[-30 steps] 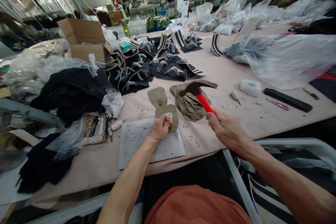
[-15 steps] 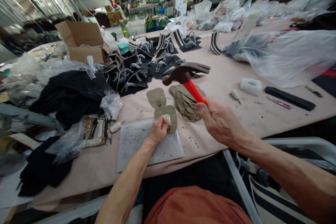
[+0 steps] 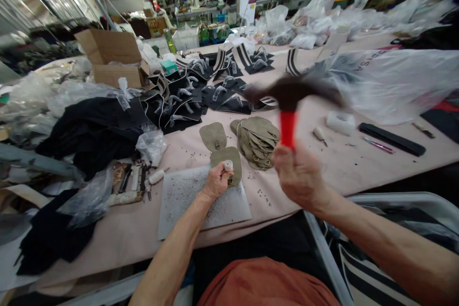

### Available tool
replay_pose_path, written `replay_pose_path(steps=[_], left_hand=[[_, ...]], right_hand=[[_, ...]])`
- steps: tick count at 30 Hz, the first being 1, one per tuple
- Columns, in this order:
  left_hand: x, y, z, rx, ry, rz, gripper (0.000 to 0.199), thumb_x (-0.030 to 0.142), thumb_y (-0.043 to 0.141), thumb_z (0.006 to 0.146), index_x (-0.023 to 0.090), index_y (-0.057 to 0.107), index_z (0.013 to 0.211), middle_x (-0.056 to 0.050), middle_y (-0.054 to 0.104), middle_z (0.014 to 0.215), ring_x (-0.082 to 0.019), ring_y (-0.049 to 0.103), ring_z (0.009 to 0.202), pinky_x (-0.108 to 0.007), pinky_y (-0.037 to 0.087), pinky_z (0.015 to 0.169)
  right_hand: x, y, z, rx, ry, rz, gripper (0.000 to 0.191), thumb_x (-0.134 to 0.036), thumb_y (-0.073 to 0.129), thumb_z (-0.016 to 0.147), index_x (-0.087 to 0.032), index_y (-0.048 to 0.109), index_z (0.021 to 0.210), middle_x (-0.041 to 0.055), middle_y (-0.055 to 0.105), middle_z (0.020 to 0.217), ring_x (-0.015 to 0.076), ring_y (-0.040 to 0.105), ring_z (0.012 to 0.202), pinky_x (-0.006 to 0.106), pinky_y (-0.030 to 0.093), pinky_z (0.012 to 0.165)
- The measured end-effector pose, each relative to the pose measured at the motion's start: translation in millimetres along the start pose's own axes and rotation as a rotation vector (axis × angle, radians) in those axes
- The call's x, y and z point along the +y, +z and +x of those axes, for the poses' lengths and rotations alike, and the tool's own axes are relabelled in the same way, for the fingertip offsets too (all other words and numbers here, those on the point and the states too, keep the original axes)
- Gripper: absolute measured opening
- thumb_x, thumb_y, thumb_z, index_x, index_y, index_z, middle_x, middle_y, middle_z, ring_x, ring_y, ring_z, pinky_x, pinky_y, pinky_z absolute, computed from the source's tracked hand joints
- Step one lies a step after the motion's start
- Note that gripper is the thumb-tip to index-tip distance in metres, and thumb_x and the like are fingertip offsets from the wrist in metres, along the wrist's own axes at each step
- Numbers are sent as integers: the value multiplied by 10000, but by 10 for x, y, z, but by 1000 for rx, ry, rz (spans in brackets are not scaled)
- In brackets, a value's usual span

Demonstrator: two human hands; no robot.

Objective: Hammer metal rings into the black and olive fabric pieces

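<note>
My left hand (image 3: 216,180) is closed around an upright hole punch (image 3: 228,166) whose top is wrapped in white; its lower end is hidden. It stands over an olive fabric flap (image 3: 218,157) with a small metal ring, which lies partly on a speckled grey board (image 3: 179,201). My right hand (image 3: 299,172) grips a claw hammer (image 3: 288,126) by its red handle, raised above the table and blurred by motion. A second olive flap (image 3: 212,135) lies just behind the first. Beside them is a pile of similar flaps (image 3: 256,141) with rings.
Black pieces (image 3: 225,93) with plastic-wrapped parts lie behind. Hand tools (image 3: 136,177) and dark cloth (image 3: 93,129) are at left, near a cardboard box (image 3: 111,57). On the right are another white-handled tool (image 3: 320,135), a black strip (image 3: 390,138) and a large plastic bag (image 3: 401,81).
My right hand has swung the hammer up and to the right, its handle now nearly upright. My left hand keeps the punch in about the same place on the flap.
</note>
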State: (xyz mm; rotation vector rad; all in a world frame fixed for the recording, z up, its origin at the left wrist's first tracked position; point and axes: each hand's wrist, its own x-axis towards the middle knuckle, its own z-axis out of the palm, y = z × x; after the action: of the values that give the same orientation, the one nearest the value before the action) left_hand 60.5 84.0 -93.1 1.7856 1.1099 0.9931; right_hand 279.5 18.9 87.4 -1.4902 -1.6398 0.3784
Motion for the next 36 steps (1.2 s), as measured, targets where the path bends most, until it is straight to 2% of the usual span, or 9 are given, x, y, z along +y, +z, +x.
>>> replay_pose_path(steps=[5,9,13,17,19,22,28,31,36], left_hand=[[32,-8,-5,-13,21,18,59,247,591,872,194,617,879,-31,691,779,-170,631,686,-272,493,650],[48,-8,-6,12,9,-4,55,254,604,868,201,620,865,-35,695,793,-182,647,723,-281,517,678],[43,-5,-10,27,-3,-25,57,254,649,844,205,624,861,-38,690,775,-199,660,744,-291,541,692],[28,13,-21,30,-8,-43,86,257,659,841,198,621,891,-40,696,792,-197,671,756,-292,550,710],[35,22,-26,22,-18,-65,96,260,636,853,192,624,920,-42,705,819,-193,679,766,-293,552,722],[72,10,-22,13,-51,-84,116,265,605,855,184,632,934,-36,715,841,-180,679,758,-284,548,720],[150,-2,-24,83,-71,-29,113,286,661,802,188,658,859,-31,718,817,-186,669,758,-296,546,747],[200,119,-27,218,-137,-1,189,315,744,744,198,633,842,-10,698,778,-170,644,705,-277,537,693],[478,153,213,739,-182,42,398,428,792,730,229,447,754,43,592,656,-127,582,594,-240,504,596]], right_hand=[[308,85,-168,-671,140,-525,307,-421,406,1001,-198,546,843,45,610,632,159,511,516,275,247,535],[583,37,-303,-644,268,-392,346,-411,344,1010,-202,533,809,44,633,720,164,567,635,268,334,601],[1082,109,-671,-714,576,-165,410,-457,280,1007,-218,470,733,-28,495,573,134,450,474,259,323,519],[1361,203,-858,-627,430,-489,306,-390,406,995,-180,559,835,43,593,726,179,562,626,289,393,616],[1274,313,-813,-510,239,-652,197,-321,506,960,-150,602,942,124,636,942,227,602,836,328,429,738],[972,638,-668,-412,14,-530,246,-286,575,935,-156,612,1140,143,604,1141,250,560,1045,353,425,882],[587,1432,-619,-394,-48,-320,214,-263,585,937,-147,669,1095,119,628,1070,261,520,1010,373,417,890],[600,1548,-656,-365,-31,-383,250,-267,522,972,-132,670,1122,137,636,1089,272,512,1002,388,403,873],[594,1464,-562,-471,-61,-471,200,-297,532,971,-162,680,980,128,638,1049,267,530,989,378,398,853]])
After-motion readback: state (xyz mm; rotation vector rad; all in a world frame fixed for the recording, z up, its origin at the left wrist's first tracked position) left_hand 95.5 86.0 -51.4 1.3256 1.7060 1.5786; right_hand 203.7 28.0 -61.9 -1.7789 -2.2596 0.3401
